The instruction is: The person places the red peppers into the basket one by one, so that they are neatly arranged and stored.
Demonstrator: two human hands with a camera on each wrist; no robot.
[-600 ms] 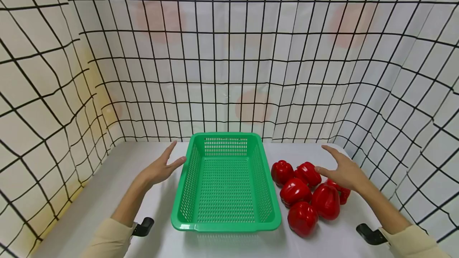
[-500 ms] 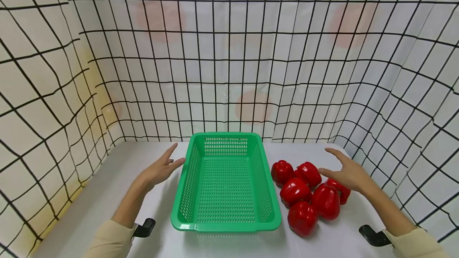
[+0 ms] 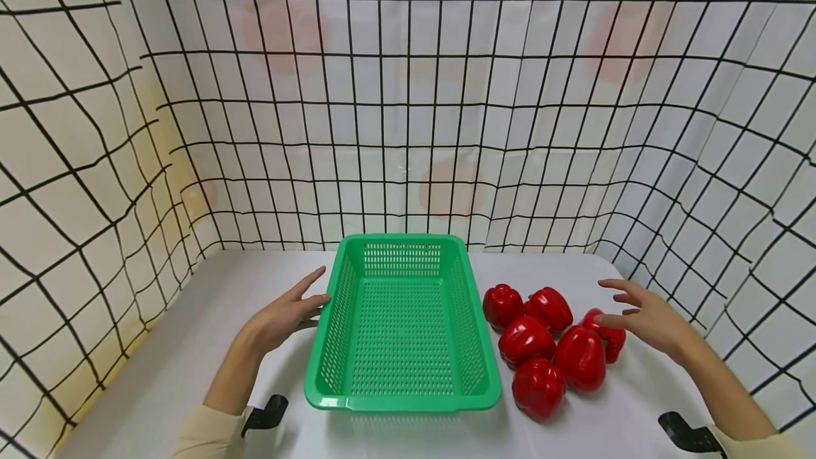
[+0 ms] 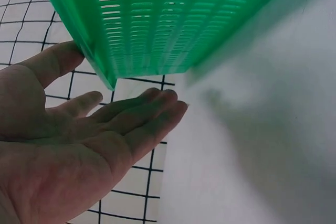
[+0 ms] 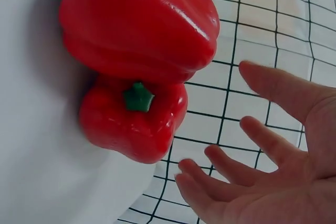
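A green plastic basket (image 3: 401,404) with slotted walls stands in the middle of the table, nothing inside it. Beside its left wall is my left hand (image 3: 280,319), fingers spread; in the left wrist view the thumb (image 4: 63,59) is right at the basket's rim and the other fingers lie below it. Several red bell peppers (image 3: 525,341) sit in a cluster to the right of the basket. My right hand (image 3: 653,321) holds nothing and hovers at the rightmost pepper (image 3: 608,337), fingers apart. The right wrist view shows that pepper's green stem (image 5: 138,97).
The white table (image 3: 242,282) is enclosed at the back and sides by black grid netting (image 3: 408,112) over white sheeting. Black wrist straps (image 3: 266,414) sit at both cuffs.
My right hand has moved right and toward me, from above the peppers to the rightmost one's side. My left hand has lowered slightly beside the basket. Basket and peppers stay put.
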